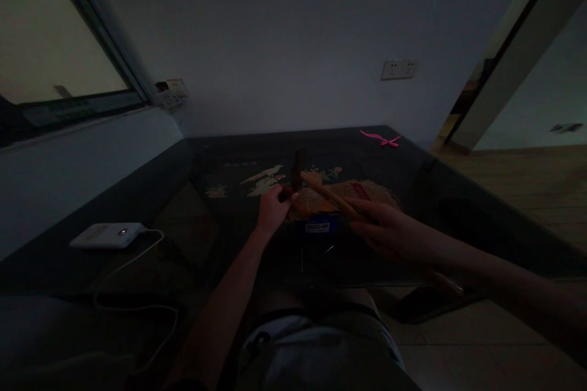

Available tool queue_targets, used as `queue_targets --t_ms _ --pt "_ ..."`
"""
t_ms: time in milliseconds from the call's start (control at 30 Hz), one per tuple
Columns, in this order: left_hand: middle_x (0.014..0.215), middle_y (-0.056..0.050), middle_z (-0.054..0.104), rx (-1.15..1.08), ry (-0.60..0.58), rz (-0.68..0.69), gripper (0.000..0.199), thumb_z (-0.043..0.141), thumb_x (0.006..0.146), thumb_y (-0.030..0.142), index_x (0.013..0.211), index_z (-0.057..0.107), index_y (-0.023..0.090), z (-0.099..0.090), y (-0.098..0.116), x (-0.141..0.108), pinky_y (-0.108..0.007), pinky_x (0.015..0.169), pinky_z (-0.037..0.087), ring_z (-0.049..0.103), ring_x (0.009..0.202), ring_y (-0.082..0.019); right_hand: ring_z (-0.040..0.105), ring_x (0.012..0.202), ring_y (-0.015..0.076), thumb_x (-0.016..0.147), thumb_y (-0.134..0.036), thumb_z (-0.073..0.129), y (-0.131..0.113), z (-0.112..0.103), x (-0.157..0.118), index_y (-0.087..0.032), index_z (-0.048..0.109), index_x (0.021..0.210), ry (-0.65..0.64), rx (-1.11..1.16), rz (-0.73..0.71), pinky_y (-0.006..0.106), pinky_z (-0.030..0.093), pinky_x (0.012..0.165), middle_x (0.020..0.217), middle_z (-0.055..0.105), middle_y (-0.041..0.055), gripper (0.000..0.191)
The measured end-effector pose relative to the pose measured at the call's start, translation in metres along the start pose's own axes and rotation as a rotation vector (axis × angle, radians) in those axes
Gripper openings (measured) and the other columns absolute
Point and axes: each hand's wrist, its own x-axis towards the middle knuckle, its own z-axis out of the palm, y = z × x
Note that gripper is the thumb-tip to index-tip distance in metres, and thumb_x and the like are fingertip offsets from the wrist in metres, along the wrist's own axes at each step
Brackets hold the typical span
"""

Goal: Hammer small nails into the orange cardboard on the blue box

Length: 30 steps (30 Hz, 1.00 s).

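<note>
In my right hand [385, 226] is a hammer [332, 197], gripped by its wooden handle. Its dark head points up and lies close to the fingers of my left hand [273, 211]. Those left fingers are pinched around something small and brown, too dim to name, beside the hammer head. Under both hands lies a crumpled, tan patterned cloth or bag [339, 189] with a red patch. A blue item with a white label [318, 227] sits at its near side. Two thin, shiny pieces [302, 259] show on the dark tabletop nearer to me.
On the left of the dark glossy table [183, 244] rests a white power bank [107, 235] with a white cable trailing off the edge. A pink ribbon [387, 140] lies at the far right corner. Behind stands a wall with sockets [398, 69].
</note>
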Motion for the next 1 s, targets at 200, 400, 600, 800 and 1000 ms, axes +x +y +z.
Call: queue_targets --t_ms 200,400,600,800,1000 --pt "0.069 -0.001 0.065 -0.001 -0.005 -0.003 0.011 0.063 0.071 0.026 0.071 0.062 0.015 -0.001 0.003 -0.001 -0.025 0.064 0.047 0.06 0.067 -0.014 0.036 0.038 0.0049 0.082 -0.027 0.051 0.005 0.0 0.002 -0.02 0.042 0.133 0.02 -0.002 -0.009 0.014 0.029 0.032 0.055 0.041 -0.008 0.052" --pt "0.07 -0.001 0.066 0.027 0.005 0.02 0.013 0.063 0.071 0.028 0.071 0.061 0.015 -0.001 0.001 -0.001 -0.025 0.065 0.047 0.06 0.068 -0.014 0.038 0.04 0.0048 0.081 -0.026 0.053 0.003 0.003 0.0 -0.02 0.045 0.131 0.032 0.043 -0.008 0.014 0.031 0.034 0.058 0.043 -0.0074 0.051" --pt "0.07 -0.001 0.067 0.021 -0.003 0.007 0.012 0.062 0.073 0.027 0.072 0.063 0.015 -0.002 0.002 0.0 -0.025 0.065 0.049 0.062 0.067 -0.014 0.035 0.037 0.0053 0.083 -0.03 0.051 0.004 0.0 -0.006 -0.021 0.039 0.136 0.015 0.091 0.007 0.014 0.03 0.033 0.053 0.04 -0.0085 0.055" --pt "0.08 -0.004 0.07 -0.042 -0.064 0.028 0.012 0.064 0.071 0.024 0.08 0.066 0.016 -0.006 0.007 0.001 -0.028 0.071 0.052 0.065 0.074 -0.016 0.043 0.043 0.0083 0.081 -0.037 0.055 0.019 -0.012 -0.029 -0.021 0.041 0.136 0.222 0.078 0.031 0.017 0.034 0.035 0.059 0.049 -0.0043 0.059" --pt "0.091 -0.006 0.07 -0.071 -0.068 0.076 0.018 0.06 0.076 0.026 0.091 0.066 0.018 -0.011 0.013 0.001 -0.031 0.077 0.053 0.066 0.082 -0.017 0.061 0.077 0.0198 0.078 -0.042 0.059 0.059 -0.02 -0.05 -0.023 0.05 0.13 0.401 0.095 0.033 0.025 0.051 0.058 0.09 0.064 0.0061 0.056"
